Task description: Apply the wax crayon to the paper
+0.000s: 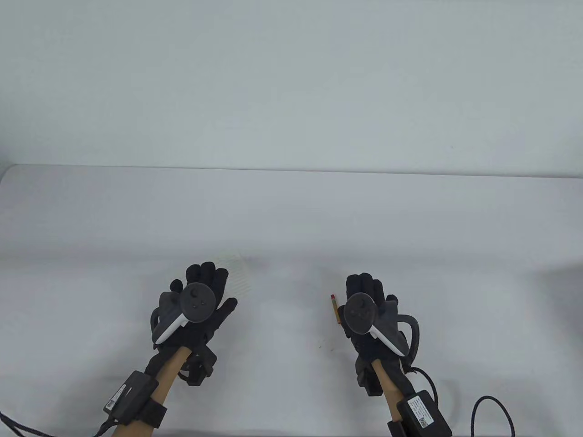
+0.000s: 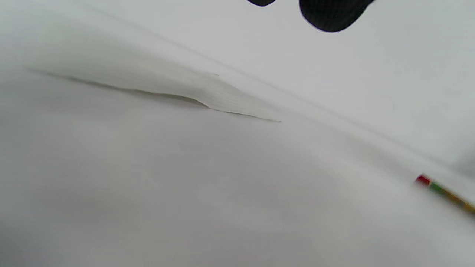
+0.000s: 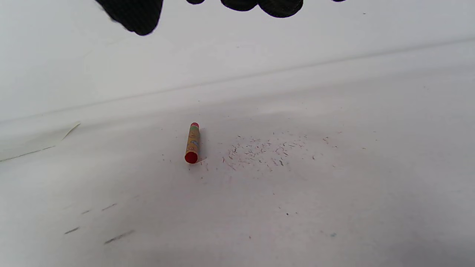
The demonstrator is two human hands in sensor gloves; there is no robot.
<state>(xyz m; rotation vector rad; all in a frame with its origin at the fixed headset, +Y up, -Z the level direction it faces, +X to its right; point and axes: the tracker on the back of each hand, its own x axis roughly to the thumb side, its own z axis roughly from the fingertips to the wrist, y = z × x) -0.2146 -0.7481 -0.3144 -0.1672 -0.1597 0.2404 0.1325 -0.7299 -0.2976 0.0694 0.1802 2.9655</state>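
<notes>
A red wax crayon [image 1: 335, 309] in a yellow-orange wrapper lies loose on the white table, just left of my right hand [image 1: 364, 291]. The right wrist view shows the crayon [image 3: 192, 142] lying alone below my fingertips [image 3: 133, 16]. That hand is open, palm down, and holds nothing. A white sheet of paper [image 1: 237, 275], hard to see against the table, lies by my left hand [image 1: 205, 282]. That hand is open with fingers spread over the sheet's near left part. In the left wrist view the paper [image 2: 167, 87] has a slightly raised edge, and the crayon [image 2: 443, 193] shows at far right.
Small wax crumbs and faint marks [image 3: 267, 150] dot the table right of the crayon. The table's back edge [image 1: 291, 170] runs across the middle of the table view. Black cables [image 1: 494, 409] lie at the front right by my right forearm.
</notes>
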